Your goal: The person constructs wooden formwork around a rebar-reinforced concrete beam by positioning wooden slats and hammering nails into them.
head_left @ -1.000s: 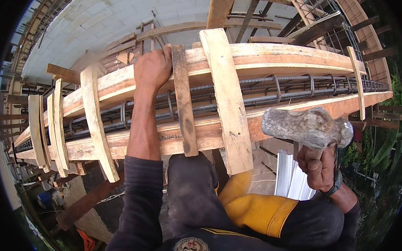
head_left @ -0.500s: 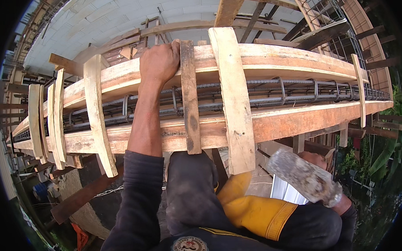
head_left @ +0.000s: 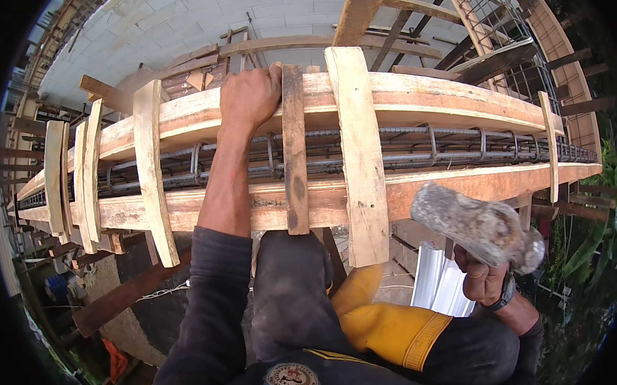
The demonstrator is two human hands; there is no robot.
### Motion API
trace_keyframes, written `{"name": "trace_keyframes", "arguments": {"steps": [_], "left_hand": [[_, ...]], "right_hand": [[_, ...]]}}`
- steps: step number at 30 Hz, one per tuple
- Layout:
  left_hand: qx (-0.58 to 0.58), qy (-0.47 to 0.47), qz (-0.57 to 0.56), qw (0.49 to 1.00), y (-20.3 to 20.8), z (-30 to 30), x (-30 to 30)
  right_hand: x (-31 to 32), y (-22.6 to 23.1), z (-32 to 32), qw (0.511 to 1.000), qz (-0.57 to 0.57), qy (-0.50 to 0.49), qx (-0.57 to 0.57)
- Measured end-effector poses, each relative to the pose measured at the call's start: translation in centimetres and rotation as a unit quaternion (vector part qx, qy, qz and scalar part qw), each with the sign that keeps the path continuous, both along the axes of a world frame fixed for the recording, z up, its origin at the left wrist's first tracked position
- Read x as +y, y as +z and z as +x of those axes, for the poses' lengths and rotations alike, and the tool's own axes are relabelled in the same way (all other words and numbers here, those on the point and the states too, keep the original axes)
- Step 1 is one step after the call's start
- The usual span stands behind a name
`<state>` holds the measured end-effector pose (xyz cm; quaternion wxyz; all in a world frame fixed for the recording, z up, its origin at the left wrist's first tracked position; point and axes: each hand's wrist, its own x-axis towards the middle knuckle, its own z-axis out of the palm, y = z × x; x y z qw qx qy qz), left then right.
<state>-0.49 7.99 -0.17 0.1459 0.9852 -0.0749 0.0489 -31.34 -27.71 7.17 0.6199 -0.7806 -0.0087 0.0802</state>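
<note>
Fingers curled over the far formwork board (head_left: pixel 442 90), my left hand (head_left: pixel 251 95) grips its top edge. Right beside that hand, a narrow dark wooden strip (head_left: pixel 294 152) lies across both side boards. A wider pale strip (head_left: pixel 362 156) spans them to its right. My right hand (head_left: pixel 486 278) is closed around a hammer, whose heavy, worn grey head (head_left: pixel 468 223) is raised near the right end of the near board (head_left: pixel 453 186); the handle is mostly hidden. Between the boards runs a cage of steel rebar (head_left: pixel 402 139).
More pale cross strips (head_left: pixel 153 172) bridge the boards at the left, with a thin one (head_left: pixel 550 147) at the right. A slanting timber (head_left: pixel 359 15) rises beyond the far board, before a pale block wall (head_left: pixel 204 18). White corrugated sheet (head_left: pixel 436 280) lies below, near my knee.
My right hand has lifted the hammer, bringing its head up beside the near board and the fingers into clearer view. My left hand keeps its hold on the far board.
</note>
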Motion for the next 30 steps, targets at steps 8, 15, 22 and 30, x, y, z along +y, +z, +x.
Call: {"name": "trace_keyframes", "arguments": {"steps": [8, 15, 22, 30], "left_hand": [[-0.003, -0.01, 0.003, 1.0, -0.6, 0.6, -0.3], [-0.007, -0.013, -0.011, 1.0, 0.0, 0.5, -1.2], [-0.034, -0.013, -0.031, 0.999, -0.2, 0.6, -1.1], [-0.009, -0.012, -0.043, 0.999, -0.3, 0.6, -1.8]], "right_hand": [[3.0, 0.6, 2.9, 0.967, -0.217, 0.12, -0.063], [4.2, 0.4, 4.1, 0.934, -0.306, 0.179, 0.043], [3.7, 1.4, 4.7, 0.926, -0.32, 0.196, 0.034], [2.2, 2.5, 2.5, 0.993, -0.058, 0.105, -0.024]]}}
